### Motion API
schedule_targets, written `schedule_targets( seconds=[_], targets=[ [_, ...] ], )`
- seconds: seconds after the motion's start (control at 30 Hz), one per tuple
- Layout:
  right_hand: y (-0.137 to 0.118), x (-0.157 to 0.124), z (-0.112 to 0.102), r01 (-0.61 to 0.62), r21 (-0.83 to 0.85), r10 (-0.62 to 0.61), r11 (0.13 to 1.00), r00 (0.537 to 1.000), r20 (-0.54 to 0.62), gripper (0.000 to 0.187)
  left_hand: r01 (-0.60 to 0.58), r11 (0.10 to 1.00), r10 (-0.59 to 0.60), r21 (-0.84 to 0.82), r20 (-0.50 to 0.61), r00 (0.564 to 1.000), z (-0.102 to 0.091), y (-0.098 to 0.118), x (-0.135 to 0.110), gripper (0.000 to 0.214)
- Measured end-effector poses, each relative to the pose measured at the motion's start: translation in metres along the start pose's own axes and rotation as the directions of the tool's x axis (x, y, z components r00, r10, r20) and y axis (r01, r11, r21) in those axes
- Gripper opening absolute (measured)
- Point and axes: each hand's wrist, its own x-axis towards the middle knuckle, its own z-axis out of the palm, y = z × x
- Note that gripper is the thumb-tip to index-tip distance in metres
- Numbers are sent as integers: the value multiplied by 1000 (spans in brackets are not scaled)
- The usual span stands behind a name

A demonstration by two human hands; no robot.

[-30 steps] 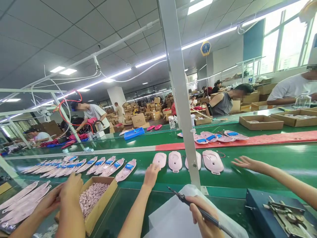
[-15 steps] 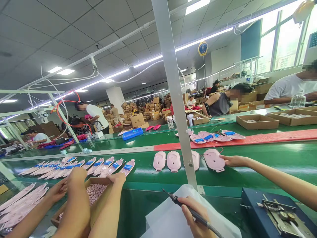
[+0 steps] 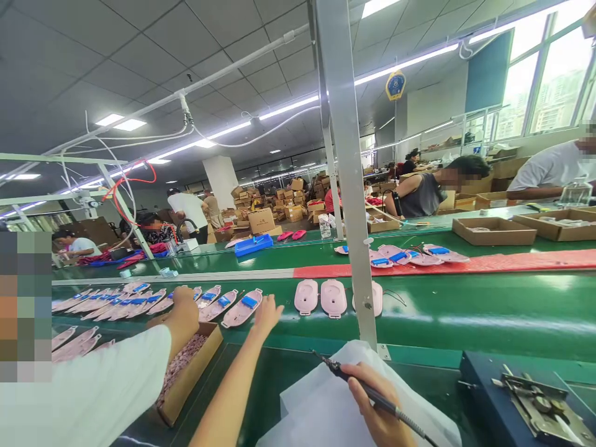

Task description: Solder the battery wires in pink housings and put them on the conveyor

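Long factory floor here, strip lights overhead, stacked cartons (image 3: pixel 279 208) far back, and a seated worker (image 3: pixel 421 195) off to the upper right. Up close, a green conveyor (image 3: pixel 465 323) runs across the frame, with a red strip (image 3: pixel 465 264) along its far side. An upright steel post (image 3: pixel 350 186) cuts through the middle of the view.

Hands are well apart. The left hand (image 3: pixel 267 316) is open, fingers spread, just beside a pink shell (image 3: pixel 242 308) with a blue strip; no clear contact. More shells lie in a row to the left, and three pink oval trays (image 3: pixel 334 298) sit to the right. The right hand (image 3: pixel 377 397) grips a pen-shaped tool (image 3: pixel 367 386) over a white sheet (image 3: pixel 326 416), its wrist cut off by the bottom edge. Whether the tip touches is hard to say.

At lower left, a co-worker's blurred white sleeve (image 3: pixel 84 385) hides the belt's end, that hand (image 3: pixel 184 313) over a cardboard box (image 3: pixel 190 379) of small pink pieces. Lower right: a blue case (image 3: pixel 488 397) with a metal clamp (image 3: pixel 535 397).
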Motion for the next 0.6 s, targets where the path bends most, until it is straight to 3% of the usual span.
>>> schedule_targets(
  seconds=[0.13,0.2,0.27,0.37,0.47,0.6],
  targets=[
    [12,-12,0,-102,39,100,994,994,49,21,-46,984,67,-170,118,991,32,57,6,92],
    [17,-16,-2,-181,48,179,982,982,58,26,-24,971,58,-238,133,990,39,76,9,99],
    [19,-18,-4,-252,56,251,966,968,31,32,-3,953,45,-304,128,991,41,83,12,93],
    [18,-17,-4,-308,74,309,948,951,-5,37,8,907,41,-421,108,993,38,73,17,67],
    [16,-11,-2,-281,107,284,954,959,-8,34,51,826,5,-561,98,995,29,49,26,41],
    [16,-5,-1,-225,117,230,967,973,-30,31,170,597,-75,-784,156,985,11,14,30,49]
  ],
)
